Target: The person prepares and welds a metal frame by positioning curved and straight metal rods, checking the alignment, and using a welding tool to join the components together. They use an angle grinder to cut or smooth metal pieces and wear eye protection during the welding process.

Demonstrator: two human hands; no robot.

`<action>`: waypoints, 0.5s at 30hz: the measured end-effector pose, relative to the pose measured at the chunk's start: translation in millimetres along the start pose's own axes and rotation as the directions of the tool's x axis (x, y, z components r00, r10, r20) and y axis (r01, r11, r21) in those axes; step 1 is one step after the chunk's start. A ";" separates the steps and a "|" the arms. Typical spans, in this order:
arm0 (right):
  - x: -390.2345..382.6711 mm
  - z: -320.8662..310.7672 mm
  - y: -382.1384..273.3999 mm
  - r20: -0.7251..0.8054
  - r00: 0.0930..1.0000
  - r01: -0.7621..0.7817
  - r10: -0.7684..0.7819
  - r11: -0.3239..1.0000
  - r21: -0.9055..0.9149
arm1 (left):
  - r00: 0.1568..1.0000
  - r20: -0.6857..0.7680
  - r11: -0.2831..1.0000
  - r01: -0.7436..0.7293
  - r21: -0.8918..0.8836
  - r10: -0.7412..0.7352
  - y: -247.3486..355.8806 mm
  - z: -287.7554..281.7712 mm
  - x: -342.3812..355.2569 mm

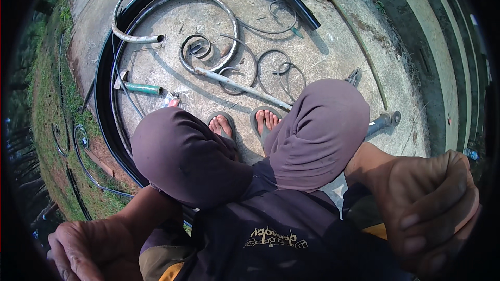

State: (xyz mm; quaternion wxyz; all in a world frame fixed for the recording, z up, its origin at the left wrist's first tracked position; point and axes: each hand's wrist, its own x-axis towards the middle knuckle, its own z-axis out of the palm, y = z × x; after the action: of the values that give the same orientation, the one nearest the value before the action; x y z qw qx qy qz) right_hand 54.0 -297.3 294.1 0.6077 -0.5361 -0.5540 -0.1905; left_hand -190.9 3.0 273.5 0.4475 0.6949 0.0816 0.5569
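Concrete (338, 57) is carrying a thick black pipe (103, 86) that is curving past the person's left leg (182, 156). The right hand (432, 203) and left hand (78, 250) are hovering well apart, fingers bent; whether either grip is clamping anything, I can't tell. A grey cylinder (381, 125) is lying beside the right leg (323, 125).

This is an outdoor spot, looking like a makeshift work area in a yard: a rough, stained concrete slab (338, 62) lies in sunlight that throws hard shadows. Grass (47, 83) borders it on the left, with dark foliage (23, 135) beyond, and long concrete ledges (437, 47) run along the right. The working character shows in the thick black pipe (291, 1), pale grey tubing (226, 13) and green-handled tool (143, 88) lying directly on the slab.
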 end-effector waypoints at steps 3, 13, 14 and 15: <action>9.5 9.3 32.2 -0.096 0.995 0.024 -0.023 1.000 0.012 | 0.984 0.176 0.998 -0.032 -0.062 0.043 -0.4 24.7 12.8; -151.9 -17.7 230.4 -0.246 0.575 -0.660 0.780 0.264 -0.703 | 0.246 0.393 0.458 0.599 0.657 -0.886 -215.4 88.9 -19.4; -177.9 -5.5 232.2 -0.217 0.537 -0.690 0.815 0.276 -0.668 | 0.237 0.336 0.410 0.590 0.696 -0.912 -242.0 87.8 -50.4; -201.1 20.2 228.0 -0.152 0.465 -0.722 0.872 0.273 -0.636 | 0.198 0.278 0.340 0.625 0.703 -0.940 -261.0 82.5 -82.8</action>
State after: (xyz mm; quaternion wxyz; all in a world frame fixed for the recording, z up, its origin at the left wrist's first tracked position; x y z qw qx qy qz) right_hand 169.7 -272.3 13.4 0.3360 -0.9251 -0.1735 0.0348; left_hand -50.9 61.6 31.1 0.4970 0.7668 0.3972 -0.0851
